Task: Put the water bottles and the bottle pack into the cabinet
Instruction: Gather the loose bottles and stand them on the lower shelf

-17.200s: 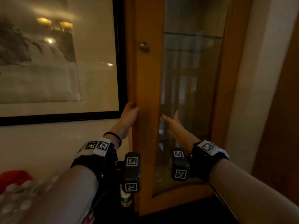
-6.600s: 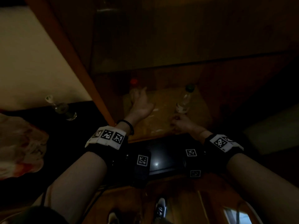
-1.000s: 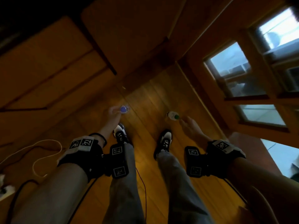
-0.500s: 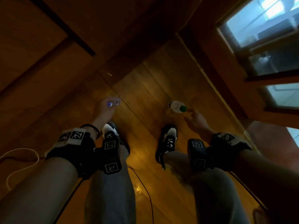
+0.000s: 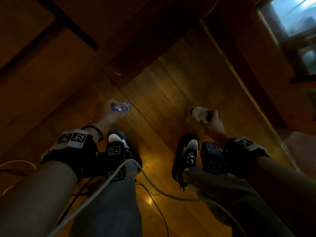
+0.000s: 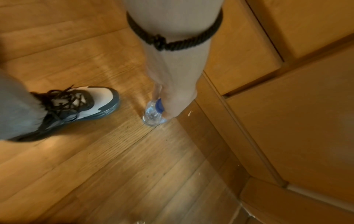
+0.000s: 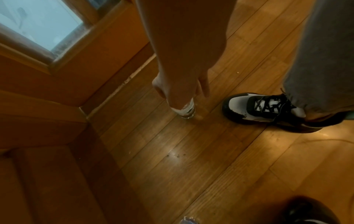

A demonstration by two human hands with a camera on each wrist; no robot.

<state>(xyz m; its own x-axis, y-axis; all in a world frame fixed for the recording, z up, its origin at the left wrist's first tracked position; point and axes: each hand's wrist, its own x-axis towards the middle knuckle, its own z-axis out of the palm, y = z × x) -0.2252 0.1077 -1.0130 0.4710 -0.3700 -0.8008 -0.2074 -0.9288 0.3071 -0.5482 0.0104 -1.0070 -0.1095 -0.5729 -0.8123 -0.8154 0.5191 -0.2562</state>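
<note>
A clear water bottle with a blue cap [image 5: 121, 106] [image 6: 154, 114] hangs above the wooden floor, gripped near its neck by my left hand [image 5: 109, 111] [image 6: 172, 104]. A second clear bottle with a white label and a dark cap [image 5: 199, 113] [image 7: 185, 109] is held in my right hand [image 5: 212, 122] [image 7: 178, 94], whose fingers curl round its upper part. Both hands hang low in front of my feet. The cabinet interior and the bottle pack are out of view.
My two sneakers [image 5: 188, 154] [image 6: 80, 106] stand on the plank floor [image 5: 162, 100]. Wooden panelling [image 5: 51, 62] rises on the left, a wooden door with glass panes [image 5: 290, 16] on the right. A white cable [image 5: 153, 187] crosses over my legs.
My right hand, which was reaching beside the labelled bottle, has closed round it. The left hand still holds the blue-capped bottle. The view has shifted and a white cable has swung in.
</note>
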